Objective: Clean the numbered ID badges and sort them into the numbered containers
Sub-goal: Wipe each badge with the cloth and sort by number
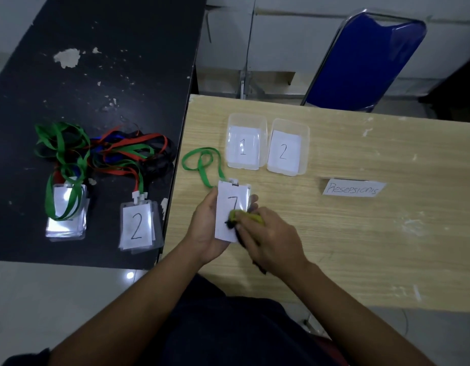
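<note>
While a numbered badge [232, 202] is wiped just above the near-left part of the wooden table [360, 247], it is gripped along its edges by the left hand [206, 228], whose fingers are curled round behind it. A bunched yellow-green cloth [248, 217] is clutched in the right hand [273, 239] and pressed against the lower face of the card. The digit is partly covered; it is read as a 1 or a 7, and which cannot be settled. A green lanyard [202, 162] is trailed from the badge's clip in a loop on the table, ending just beside container 1 [245, 119]. Container 2 [290, 124] is set touching or nearly touching it on the right, and only a numbered paper is seen in each. On the black table [109, 62] to the left, a stack topped by a 2 [137, 225], a second stack [66, 215] and a tangle of coloured lanyards [117, 151] are left waiting.

Most of the sorting is judged to be ahead. A wrong bin is the main risk, since the figure could be misread while hidden under the cloth. The light containers could also be dragged or tipped if the loose lanyard is caught on a rim as the badge is lifted across. Under a hard wipe, the smooth sleeve could be pushed out of the edge grip.
</note>
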A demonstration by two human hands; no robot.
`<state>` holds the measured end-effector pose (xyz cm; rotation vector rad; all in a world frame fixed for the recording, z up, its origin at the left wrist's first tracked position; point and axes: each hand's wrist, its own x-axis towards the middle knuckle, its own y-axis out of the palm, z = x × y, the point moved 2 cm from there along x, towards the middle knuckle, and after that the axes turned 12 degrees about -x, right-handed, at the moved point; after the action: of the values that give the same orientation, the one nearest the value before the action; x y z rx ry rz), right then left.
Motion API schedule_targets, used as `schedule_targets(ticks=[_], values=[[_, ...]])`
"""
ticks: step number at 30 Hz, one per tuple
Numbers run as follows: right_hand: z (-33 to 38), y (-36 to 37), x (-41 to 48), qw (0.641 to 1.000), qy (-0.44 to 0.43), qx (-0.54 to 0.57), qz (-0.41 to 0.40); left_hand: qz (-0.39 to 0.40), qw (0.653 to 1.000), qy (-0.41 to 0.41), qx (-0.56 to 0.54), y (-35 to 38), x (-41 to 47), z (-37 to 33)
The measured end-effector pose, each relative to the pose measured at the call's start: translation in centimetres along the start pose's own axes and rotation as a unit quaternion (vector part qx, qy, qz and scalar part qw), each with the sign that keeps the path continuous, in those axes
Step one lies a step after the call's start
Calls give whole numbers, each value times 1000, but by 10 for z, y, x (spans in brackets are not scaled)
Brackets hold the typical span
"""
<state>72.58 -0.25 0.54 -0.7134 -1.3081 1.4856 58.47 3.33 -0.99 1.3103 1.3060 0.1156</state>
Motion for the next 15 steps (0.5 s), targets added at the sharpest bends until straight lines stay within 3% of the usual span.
schedule_targets(ticks=[4,6,10,13,15], values=[[-11,3,18,984,172,-33,40,-20,999,12,22,1,6,8],[11,4,14,987,150,35,38,-44,998,15,30,3,8,7],[41,-1,-7,991,24,126,39,-48,999,8,16,-1,4,-1],[20,0,-7,998,-28,60,12,-22,999,-23,-17,-2,-2,4],[6,4,-6,1000,17,18,-11,-20,999,-26,-21,-1,-4,5]])
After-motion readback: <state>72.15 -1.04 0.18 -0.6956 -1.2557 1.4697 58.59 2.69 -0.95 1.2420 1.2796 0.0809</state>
